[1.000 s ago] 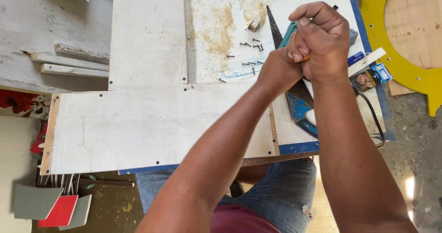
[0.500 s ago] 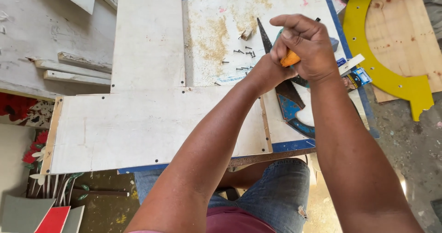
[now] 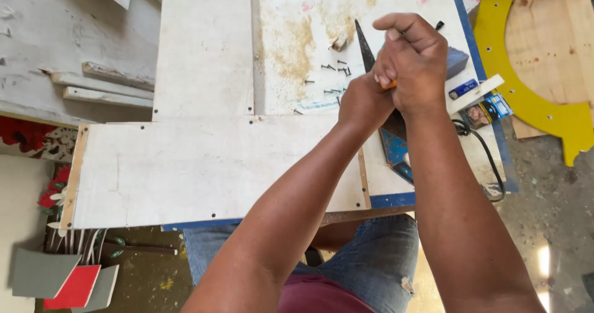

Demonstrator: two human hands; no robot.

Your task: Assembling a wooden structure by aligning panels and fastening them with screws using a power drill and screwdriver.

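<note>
Two hands [image 3: 396, 71] clasped, screws [image 3: 331, 78] beside

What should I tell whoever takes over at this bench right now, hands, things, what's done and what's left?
Left hand: fist closed, pressed against the right one; only a bit of an orange thing shows between them.
Right hand: closed over the same spot, above the white board.
Things: loose dark screws lie scattered on the sawdust-stained panel; a dark pointed blade lies just behind the hands.
Done: cannot be told from this view.
Left: the screws are loose on the panel, not driven.
</note>
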